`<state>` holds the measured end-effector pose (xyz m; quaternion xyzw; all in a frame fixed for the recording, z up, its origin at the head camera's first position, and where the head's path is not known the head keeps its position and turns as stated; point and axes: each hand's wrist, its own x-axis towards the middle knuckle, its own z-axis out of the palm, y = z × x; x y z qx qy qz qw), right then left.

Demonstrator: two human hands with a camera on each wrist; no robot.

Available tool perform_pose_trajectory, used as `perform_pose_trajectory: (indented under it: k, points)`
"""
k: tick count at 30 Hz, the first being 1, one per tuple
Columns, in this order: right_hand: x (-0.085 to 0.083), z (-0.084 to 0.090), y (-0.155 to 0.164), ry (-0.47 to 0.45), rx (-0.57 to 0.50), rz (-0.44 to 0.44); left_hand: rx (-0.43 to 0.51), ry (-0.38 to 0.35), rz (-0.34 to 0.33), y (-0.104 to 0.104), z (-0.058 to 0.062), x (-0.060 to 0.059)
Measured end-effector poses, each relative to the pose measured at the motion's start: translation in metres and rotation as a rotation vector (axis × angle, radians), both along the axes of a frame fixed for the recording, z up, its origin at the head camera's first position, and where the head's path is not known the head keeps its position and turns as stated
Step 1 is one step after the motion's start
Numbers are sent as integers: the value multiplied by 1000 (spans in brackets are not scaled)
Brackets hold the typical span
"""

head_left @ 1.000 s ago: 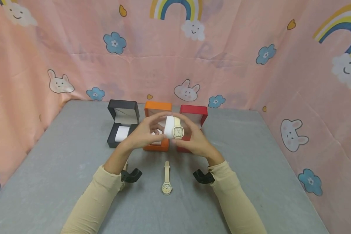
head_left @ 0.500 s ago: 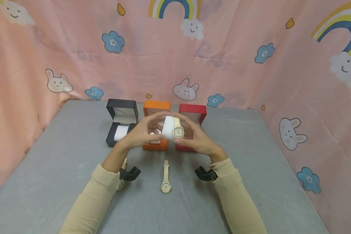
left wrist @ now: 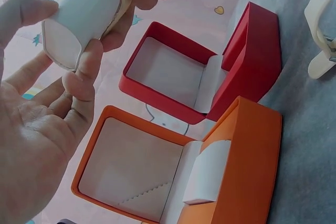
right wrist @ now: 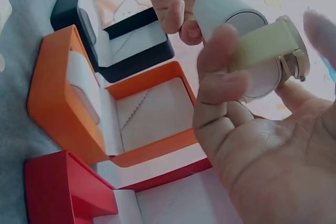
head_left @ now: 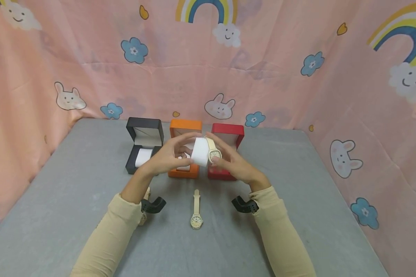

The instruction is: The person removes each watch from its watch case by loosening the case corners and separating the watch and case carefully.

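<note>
Nearest the viewer, a cream wristwatch (head_left: pixel 196 211) lies flat on the grey counter (head_left: pixel 72 200), strap pointing away, between two forearms in beige sleeves. Above it, both hands meet in mid-air over the counter. The left hand (head_left: pixel 166 156) has its grip closed around a white cylindrical cushion (head_left: pixel 200 152), fingers and thumb curled on its end. The right hand (head_left: pixel 230 161) pinches a cream watch (head_left: pixel 213 153) wrapped around that cushion, thumb and fingers on its strap. Just behind the hands stand three open boxes in a row: black box (head_left: pixel 143 144), orange box (head_left: pixel 184 127) and red box (head_left: pixel 228 132). Behind them hangs a pink cartoon-print cloth (head_left: pixel 208 61).
</note>
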<state>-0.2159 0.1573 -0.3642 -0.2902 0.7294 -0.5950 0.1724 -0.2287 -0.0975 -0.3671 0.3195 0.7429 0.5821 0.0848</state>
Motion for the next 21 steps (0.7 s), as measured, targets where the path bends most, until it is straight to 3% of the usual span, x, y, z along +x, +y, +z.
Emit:
perform_pose_trajectory:
  k: [6, 16, 21]
  points:
    - [-1, 0, 1, 10, 18, -56, 0, -4, 6, 0, -1, -1]
    - [-5, -1, -2, 25, -68, -210, 58, -17, 40, 0, -2, -3]
    - [-4, 1, -1, 3, -101, -235, 61, -18, 69, 0, -2, -3]
